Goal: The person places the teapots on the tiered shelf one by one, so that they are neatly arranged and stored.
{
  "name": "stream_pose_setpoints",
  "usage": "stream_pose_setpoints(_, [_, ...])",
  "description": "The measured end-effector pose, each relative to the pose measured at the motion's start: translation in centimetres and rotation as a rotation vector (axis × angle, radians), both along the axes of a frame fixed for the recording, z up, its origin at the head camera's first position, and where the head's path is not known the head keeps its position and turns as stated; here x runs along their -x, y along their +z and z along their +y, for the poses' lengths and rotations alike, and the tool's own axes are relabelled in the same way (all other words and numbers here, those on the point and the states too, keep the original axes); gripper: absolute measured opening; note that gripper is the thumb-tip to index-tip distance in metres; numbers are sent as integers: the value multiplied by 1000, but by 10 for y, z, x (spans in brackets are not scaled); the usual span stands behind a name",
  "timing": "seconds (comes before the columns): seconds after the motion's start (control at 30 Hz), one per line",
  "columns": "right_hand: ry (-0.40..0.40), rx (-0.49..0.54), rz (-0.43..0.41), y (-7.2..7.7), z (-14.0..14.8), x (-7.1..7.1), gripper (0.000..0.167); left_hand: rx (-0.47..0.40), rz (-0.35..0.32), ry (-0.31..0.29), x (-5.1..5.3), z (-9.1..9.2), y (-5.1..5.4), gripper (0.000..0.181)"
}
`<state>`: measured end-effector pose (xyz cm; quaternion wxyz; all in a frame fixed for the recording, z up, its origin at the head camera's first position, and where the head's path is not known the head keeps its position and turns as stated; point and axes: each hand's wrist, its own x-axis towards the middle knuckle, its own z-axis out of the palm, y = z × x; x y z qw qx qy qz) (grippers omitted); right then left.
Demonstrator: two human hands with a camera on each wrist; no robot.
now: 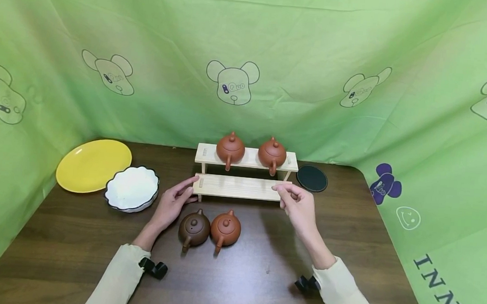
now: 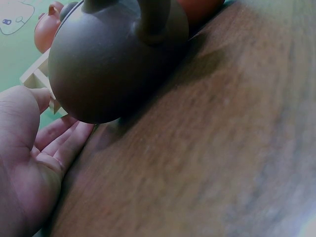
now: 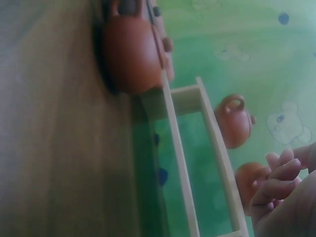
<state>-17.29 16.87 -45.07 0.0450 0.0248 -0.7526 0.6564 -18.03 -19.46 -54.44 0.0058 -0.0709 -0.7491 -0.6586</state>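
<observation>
A light wooden two-tier stand (image 1: pixel 236 187) is on the table, with two reddish-brown teapots, one on the left (image 1: pixel 230 151) and one on the right (image 1: pixel 272 155), on its upper shelf. At the lower shelf's left end is my left hand (image 1: pixel 171 207), its fingers extended and fingertips against the edge. My right hand (image 1: pixel 300 211) hovers at that shelf's right end, fingers loosely bent; nothing shows between them in the right wrist view. In front of the stand sit a dark brown teapot (image 1: pixel 194 229) and another reddish-brown teapot (image 1: pixel 226 230), side by side, handles toward me.
A yellow oval plate (image 1: pixel 93 165) lies at the back left, with a white scalloped bowl (image 1: pixel 132 188) beside it. To the stand's right is a round black coaster (image 1: pixel 312 178). Green printed cloth (image 1: pixel 303 42) hangs behind and along both sides of the brown table (image 1: pixel 360 256).
</observation>
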Motion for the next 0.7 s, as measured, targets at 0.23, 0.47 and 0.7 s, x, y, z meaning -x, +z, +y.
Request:
stream_pose_setpoints(0.23, [20, 1, -24, -5, 0, -13, 21, 11, -8, 4, -1, 0, 1, 44])
stream_pose_setpoints(0.47, [49, 33, -53, -10, -3, -25, 22, 8, -4, -2, -1, 0, 2, 45])
stream_pose_setpoints(0.7, [117, 116, -97, -22, -11, -35, 24, 8, -2, 0, 0, 0, 2, 44])
